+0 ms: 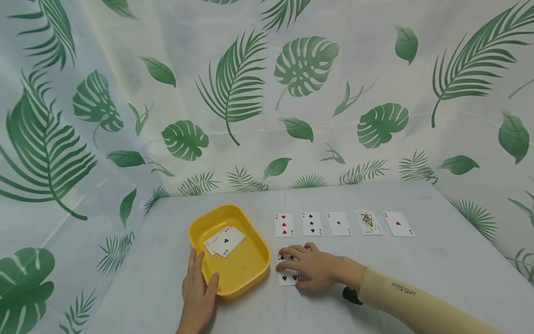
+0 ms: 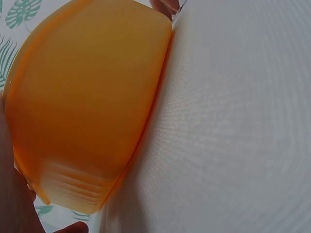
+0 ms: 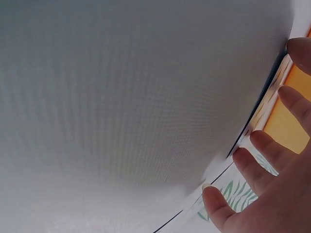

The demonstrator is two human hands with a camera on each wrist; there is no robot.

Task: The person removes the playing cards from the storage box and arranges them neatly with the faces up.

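Note:
A yellow tray (image 1: 246, 266) sits on the table's grey cloth with two or three playing cards (image 1: 225, 241) lying face up in it. My left hand (image 1: 199, 280) holds the tray's near left corner, thumb over the rim and fingers along the outer wall. From below, the left wrist view shows the tray's underside (image 2: 87, 97). To the tray's right, my right hand (image 1: 298, 266) rests with spread fingers (image 3: 265, 150) flat on a spade card (image 1: 287, 277) lying on the cloth. That card is mostly hidden under the hand.
Beyond the right hand, a row of several face-up cards (image 1: 339, 223) lies side by side across the table. A leaf-print curtain (image 1: 258, 116) closes off the back and both sides. Grey cloth (image 1: 438, 269) stretches bare on the right.

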